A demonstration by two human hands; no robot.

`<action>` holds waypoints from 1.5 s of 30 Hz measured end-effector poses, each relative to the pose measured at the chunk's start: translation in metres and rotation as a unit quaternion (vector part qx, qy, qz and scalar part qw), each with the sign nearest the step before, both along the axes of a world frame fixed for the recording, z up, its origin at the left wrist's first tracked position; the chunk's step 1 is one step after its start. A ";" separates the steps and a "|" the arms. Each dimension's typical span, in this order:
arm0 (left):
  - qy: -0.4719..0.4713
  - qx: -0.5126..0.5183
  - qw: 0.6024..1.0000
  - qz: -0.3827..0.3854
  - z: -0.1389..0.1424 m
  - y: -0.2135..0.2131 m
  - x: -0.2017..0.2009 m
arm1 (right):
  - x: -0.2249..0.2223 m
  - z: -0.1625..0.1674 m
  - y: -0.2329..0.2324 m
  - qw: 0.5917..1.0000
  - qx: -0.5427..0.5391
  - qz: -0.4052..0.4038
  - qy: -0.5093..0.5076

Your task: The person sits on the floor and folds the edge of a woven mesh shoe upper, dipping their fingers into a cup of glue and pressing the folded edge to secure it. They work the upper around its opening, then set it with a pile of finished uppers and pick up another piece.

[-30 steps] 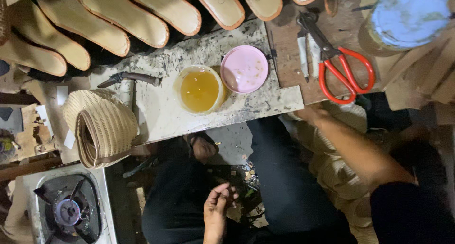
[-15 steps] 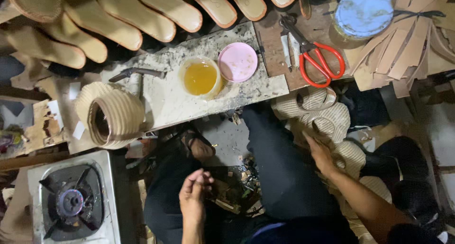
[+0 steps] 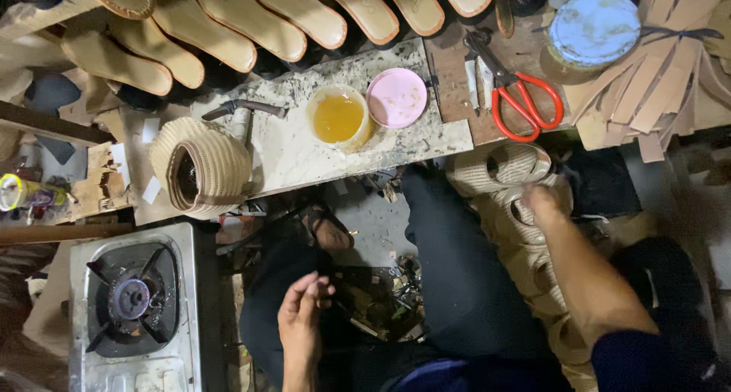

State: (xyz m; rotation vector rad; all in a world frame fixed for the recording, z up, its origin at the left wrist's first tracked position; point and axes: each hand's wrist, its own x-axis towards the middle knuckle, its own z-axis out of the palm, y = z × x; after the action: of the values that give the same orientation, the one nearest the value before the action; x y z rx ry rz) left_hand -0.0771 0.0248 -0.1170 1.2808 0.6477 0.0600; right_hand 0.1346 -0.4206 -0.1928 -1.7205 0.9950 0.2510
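Note:
My right hand [image 3: 544,204] reaches down to a stack of woven beige shoe uppers [image 3: 499,166] beside my right leg. Its fingers rest on one upper and are blurred, so the grip is unclear. My left hand [image 3: 301,321] hovers over my lap with fingers loosely curled and nothing in it. Below it lies a dark heap of scraps [image 3: 381,301] on the floor between my legs.
A stone slab bench [image 3: 282,152] carries a tub of yellow glue [image 3: 338,119], a pink lid [image 3: 397,97], a hammer [image 3: 240,110] and a woven upper on a form [image 3: 202,166]. Red scissors [image 3: 518,95], a blue-lidded tin [image 3: 592,28], soles [image 3: 228,27], a gas stove [image 3: 133,304].
My right hand has dropped from the bench edge down to the stack of woven uppers. My left hand stays over my lap. The view has shifted slightly.

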 end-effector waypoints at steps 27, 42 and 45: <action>0.050 -0.025 0.998 0.015 -0.008 -0.014 0.001 | 0.000 -0.004 -0.006 0.988 0.083 -0.031 -0.128; -0.140 0.382 0.913 0.031 0.094 0.075 0.117 | -0.101 0.051 0.040 0.984 0.026 0.176 -0.010; -0.110 0.433 0.894 0.035 0.109 0.081 0.139 | -0.097 0.060 0.036 0.961 0.018 0.245 -0.128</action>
State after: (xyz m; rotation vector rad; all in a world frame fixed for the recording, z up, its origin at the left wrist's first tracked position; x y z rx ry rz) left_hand 0.0617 0.1062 -0.0080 2.0679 0.4721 0.6035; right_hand 0.0373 -0.3845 -0.1329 -1.8909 0.3640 0.3496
